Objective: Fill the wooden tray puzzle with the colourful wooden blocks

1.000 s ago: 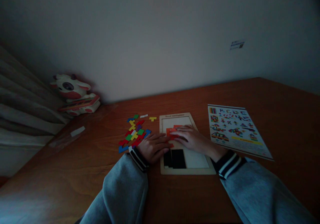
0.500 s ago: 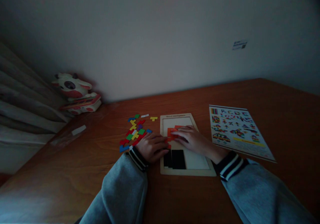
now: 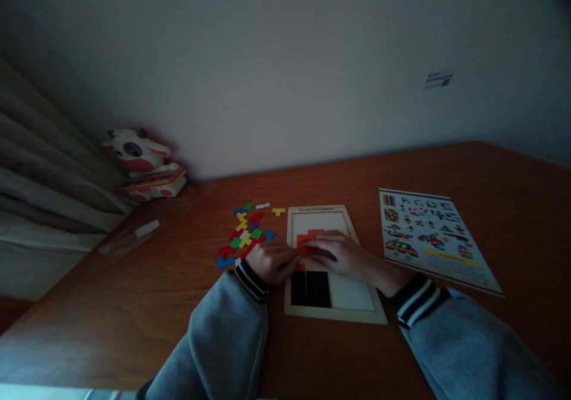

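Observation:
A wooden puzzle board point(image 3: 381, 317) lies in front of me, its pale inner field partly covered by orange puzzle pieces point(image 3: 302, 242) and black puzzle pieces point(image 3: 317, 289). At the board's left edge, my left hand point(image 3: 274, 262) is closed, fingers curled together, fingertips against the orange pieces; what they pinch, if anything, is hidden. My right hand point(image 3: 341, 253) reaches over the board from the right. Its fingers are stretched out and apart from the thumb, with the tips resting on the orange pieces, which they partly cover.
Loose coloured puzzle pieces point(image 3: 245, 233) are spread left of the board, partly behind my left hand. A printed pattern sheet point(image 3: 435, 233) lies to the right. A cow-shaped toy point(image 3: 145, 165) stands at the back left by the curtain point(image 3: 53, 168). Tape point(image 3: 147, 228) lies on the brown table point(image 3: 178, 281).
My view has shifted slightly. My left fingers have drawn back from the black pieces and curled more, so more black shows. My right hand stays over the orange pieces.

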`<state>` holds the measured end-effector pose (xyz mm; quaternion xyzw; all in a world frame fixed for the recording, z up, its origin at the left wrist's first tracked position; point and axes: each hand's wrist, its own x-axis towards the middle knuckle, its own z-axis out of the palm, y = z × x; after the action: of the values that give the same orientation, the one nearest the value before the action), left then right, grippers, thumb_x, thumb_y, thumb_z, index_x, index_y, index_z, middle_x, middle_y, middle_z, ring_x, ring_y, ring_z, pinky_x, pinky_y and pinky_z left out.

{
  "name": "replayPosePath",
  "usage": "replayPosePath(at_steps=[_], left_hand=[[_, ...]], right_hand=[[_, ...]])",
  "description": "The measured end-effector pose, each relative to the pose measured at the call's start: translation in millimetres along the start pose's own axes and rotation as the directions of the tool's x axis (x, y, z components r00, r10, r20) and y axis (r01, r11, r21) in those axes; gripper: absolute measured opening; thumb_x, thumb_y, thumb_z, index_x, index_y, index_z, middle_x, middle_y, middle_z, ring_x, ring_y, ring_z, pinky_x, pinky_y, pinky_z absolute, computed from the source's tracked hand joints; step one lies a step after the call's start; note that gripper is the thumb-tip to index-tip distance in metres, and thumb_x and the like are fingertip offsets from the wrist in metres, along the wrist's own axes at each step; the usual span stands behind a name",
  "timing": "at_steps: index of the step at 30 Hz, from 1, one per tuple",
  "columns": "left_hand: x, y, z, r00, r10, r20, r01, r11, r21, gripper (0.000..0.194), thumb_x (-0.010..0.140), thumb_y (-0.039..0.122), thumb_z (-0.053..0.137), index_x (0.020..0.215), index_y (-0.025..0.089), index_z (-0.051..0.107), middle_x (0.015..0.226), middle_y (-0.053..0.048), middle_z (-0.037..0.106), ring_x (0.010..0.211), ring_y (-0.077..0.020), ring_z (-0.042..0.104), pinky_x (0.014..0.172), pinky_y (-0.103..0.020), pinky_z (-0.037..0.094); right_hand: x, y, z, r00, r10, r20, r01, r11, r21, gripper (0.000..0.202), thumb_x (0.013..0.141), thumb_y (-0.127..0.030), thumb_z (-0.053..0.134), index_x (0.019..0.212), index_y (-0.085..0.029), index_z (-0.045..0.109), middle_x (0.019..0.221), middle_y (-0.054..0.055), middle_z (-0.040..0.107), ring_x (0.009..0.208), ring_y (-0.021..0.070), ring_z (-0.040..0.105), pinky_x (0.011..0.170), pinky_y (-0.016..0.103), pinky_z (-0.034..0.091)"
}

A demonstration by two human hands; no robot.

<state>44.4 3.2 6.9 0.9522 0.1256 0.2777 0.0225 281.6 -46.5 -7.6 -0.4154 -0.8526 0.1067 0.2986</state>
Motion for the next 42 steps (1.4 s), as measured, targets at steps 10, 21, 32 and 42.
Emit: replayPosePath(at_steps=[10,21,32,42], left_hand=[[-3,-6,7.5,0.997,-0.034,0.071,0.033,0.999,0.018,0.030,0.096,0.025,0.048,0.121,0.016,0.063,0.124,-0.012,0.066,0.119,-0.0224,0.060,0.100,-0.042,0.053],[-5,-5,11.2,0.993,-0.090,0.077,0.092,0.995,-0.031,0.031,0.096,0.026,0.048,0.121,0.016,0.062,0.120,-0.014,0.065,0.112,-0.0220,0.062,0.096,-0.039,0.054],[-6,-7,6.1,0.985,-0.167,0.032,0.168,0.986,-0.021,0.036,0.083,0.014,0.049,0.115,0.012,0.064,0.111,-0.014,0.070,0.101,-0.0229,0.067,0.090,-0.040,0.057],[-8,-10,9.4,0.990,-0.138,-0.004,0.138,0.990,-0.014,0.035,0.083,0.014,0.046,0.110,0.015,0.069,0.110,-0.012,0.071,0.100,-0.0222,0.068,0.087,-0.039,0.058]], right_hand=[[-3,1,3,0.996,0.048,-0.072,-0.044,0.997,0.060,0.039,0.092,-0.030,0.061,0.131,-0.026,0.058,0.124,0.008,0.067,0.117,0.0216,0.061,0.100,0.042,0.050],[-4,6,3,0.993,0.063,-0.103,-0.071,0.995,-0.071,0.026,0.094,-0.023,0.057,0.118,-0.025,0.065,0.111,0.007,0.072,0.104,0.0222,0.066,0.094,0.045,0.049],[-7,0,-8,0.997,-0.017,-0.080,0.008,0.993,-0.114,0.020,0.092,-0.032,0.060,0.108,-0.024,0.070,0.100,0.006,0.074,0.094,0.0201,0.066,0.089,0.039,0.050],[-7,-4,-4,1.000,-0.008,0.015,0.009,0.998,-0.059,0.027,0.091,-0.025,0.061,0.118,-0.028,0.067,0.112,0.004,0.073,0.104,0.0206,0.065,0.095,0.041,0.049]])
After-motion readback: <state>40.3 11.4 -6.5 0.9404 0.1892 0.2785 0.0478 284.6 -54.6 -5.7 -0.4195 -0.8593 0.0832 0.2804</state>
